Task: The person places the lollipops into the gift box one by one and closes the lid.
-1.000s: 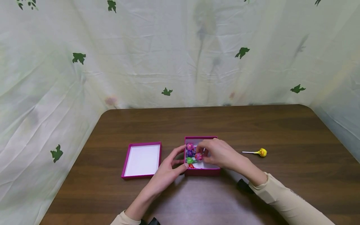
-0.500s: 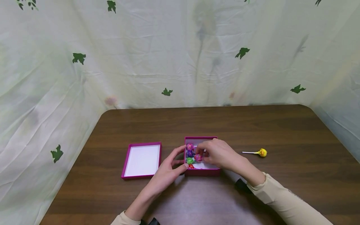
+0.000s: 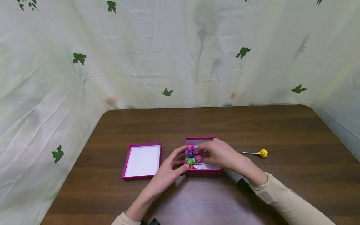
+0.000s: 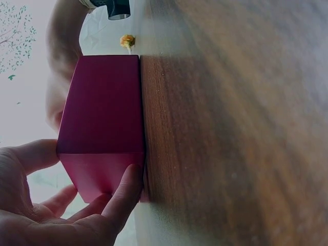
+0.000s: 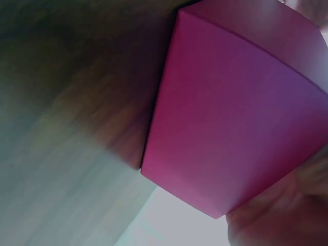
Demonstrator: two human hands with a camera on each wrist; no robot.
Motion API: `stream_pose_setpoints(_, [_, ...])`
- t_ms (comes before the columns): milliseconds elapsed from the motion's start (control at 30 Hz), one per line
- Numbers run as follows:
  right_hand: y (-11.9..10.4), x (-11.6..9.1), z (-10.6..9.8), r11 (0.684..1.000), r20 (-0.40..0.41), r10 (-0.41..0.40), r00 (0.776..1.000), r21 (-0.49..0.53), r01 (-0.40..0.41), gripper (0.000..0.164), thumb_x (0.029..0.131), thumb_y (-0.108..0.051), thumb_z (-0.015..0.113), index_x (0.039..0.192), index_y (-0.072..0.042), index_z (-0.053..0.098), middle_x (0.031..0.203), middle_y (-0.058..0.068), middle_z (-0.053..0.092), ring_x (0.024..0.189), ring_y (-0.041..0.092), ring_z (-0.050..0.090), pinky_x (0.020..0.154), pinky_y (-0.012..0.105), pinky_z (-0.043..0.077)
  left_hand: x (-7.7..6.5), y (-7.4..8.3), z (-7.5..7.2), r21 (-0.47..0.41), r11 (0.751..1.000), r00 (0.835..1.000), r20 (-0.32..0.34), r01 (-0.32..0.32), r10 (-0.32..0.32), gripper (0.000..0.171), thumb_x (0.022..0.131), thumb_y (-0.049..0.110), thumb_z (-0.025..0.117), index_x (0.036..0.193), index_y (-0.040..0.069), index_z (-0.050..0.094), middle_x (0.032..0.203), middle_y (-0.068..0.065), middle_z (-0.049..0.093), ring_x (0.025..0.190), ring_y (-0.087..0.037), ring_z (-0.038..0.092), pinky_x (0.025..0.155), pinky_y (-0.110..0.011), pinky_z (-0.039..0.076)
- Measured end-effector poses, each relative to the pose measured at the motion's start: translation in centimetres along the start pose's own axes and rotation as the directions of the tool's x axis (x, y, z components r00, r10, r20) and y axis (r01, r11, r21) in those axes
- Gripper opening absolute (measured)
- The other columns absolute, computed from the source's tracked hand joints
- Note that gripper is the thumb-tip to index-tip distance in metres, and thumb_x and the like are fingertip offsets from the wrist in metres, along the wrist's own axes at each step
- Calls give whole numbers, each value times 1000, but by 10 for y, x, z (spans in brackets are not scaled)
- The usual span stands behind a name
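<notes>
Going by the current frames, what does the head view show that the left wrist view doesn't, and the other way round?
Only the head view: the lid lying to the left with its white inside up, and the lollipops inside the box.

Only the left wrist view: the outside of the box's left wall, with the left hand's fingers against it.

Both: the box, the left hand, part of the right hand, the yellow lollipop, the table and the pale cloth.
</notes>
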State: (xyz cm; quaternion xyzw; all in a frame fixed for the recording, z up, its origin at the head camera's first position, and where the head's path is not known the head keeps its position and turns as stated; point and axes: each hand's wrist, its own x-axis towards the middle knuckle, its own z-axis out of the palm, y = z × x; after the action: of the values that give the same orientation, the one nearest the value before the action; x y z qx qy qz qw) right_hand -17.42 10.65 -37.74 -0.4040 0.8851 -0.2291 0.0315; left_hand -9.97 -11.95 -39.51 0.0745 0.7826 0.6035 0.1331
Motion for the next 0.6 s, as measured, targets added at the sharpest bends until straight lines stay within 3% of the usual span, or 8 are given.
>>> stream_pose_setpoints(167, [1,-2,-1,999,-2,-11,1000,49,11,20,82,-10,79,100,-17,73,94,-9,69,84,9,63,77,30,52,0,-1,0,-4,1000,1000,-2,-11,11,61,93,19,67,148,29,42,151,-3,40,119,-26,56,89,-41,48])
stream_pose_setpoints(400, [6,-6,-2,985,-102,-67,993,154,82,22,84,-8,77,103,-15,71,100,-5,67,91,12,62,80,36,52,0,-1,0,-1,1000,1000,-5,-8,8,61,93,19,67,148,30,42,150,-4,40,118,-27,57,88,-43,49])
stream_pose_setpoints(600, [4,-14,-10,955,-139,-53,989,282,91,25,85,-5,76,108,-13,69,104,-3,68,94,14,62,82,41,52,0,1,1,-8,1000,1000,-2,-8,8,61,93,19,66,148,29,42,151,-5,40,118,-28,57,89,-43,50])
